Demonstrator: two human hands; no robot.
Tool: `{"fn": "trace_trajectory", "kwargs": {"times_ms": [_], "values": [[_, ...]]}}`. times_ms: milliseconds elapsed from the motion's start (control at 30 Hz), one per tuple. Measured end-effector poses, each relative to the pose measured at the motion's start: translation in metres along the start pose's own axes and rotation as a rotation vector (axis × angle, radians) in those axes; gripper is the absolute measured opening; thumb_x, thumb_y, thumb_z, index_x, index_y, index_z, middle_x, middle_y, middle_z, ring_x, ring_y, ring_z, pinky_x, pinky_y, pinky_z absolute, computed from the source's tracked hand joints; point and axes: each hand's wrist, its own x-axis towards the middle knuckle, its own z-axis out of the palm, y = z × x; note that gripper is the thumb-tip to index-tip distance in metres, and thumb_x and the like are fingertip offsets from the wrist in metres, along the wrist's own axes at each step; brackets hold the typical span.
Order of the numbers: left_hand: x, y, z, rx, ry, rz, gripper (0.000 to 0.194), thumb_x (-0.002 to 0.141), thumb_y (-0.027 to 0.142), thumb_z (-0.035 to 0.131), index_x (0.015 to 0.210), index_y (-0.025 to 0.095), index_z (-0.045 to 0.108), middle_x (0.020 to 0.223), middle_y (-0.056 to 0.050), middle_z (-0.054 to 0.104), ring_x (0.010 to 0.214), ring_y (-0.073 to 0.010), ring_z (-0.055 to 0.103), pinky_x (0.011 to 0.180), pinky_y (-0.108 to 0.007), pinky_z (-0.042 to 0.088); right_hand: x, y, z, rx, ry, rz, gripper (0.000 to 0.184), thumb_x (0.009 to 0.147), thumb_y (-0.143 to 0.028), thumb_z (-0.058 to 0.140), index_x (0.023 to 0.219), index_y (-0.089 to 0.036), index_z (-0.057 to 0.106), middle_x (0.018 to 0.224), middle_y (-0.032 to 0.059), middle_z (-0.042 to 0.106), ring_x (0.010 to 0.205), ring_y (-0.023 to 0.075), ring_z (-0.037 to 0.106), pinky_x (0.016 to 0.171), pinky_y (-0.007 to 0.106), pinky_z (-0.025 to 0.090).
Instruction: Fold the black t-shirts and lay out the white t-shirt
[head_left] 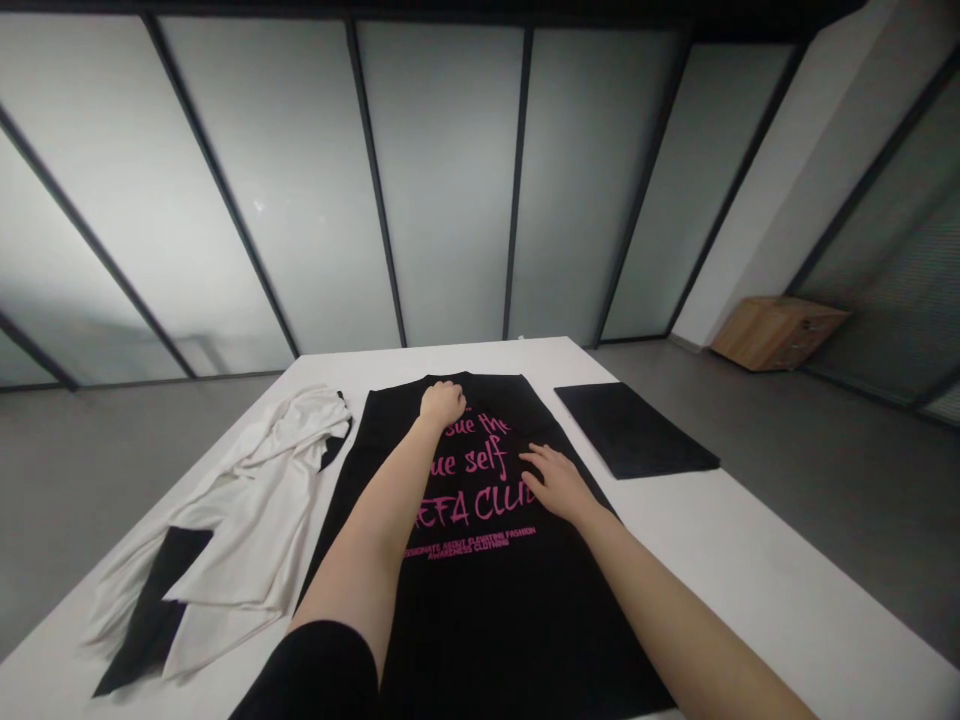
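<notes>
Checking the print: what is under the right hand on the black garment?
The right hand lies on the black garment, over the end of the pink line that reads "EF4 CLU". Black fabric shows around it; anything beneath the palm is hidden.

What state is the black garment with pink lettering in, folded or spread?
Spread flat: the black garment lies on the white table, pink print up, under both hands.
</notes>
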Motion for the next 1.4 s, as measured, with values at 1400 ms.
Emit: {"fn": "trace_trajectory", "kwargs": {"times_ms": [1400], "values": [[-0.353,-0.097,-0.014,-0.053,0.028,-0.186,0.039,0.105,0.036,0.044,0.138,0.019,0.057,0.132,-0.018,0.066,0.124,-0.0341,0.065,0.109,-0.052,0.054,-0.014,0.012,-0.017,-0.212,0.155,0.376,0.05,0.104,-0.03,0.048,0.151,-0.018,0.062,0.138,0.0249,0.064,0.126,0.0423,0.063,0.104,0.054,0.05]]}}
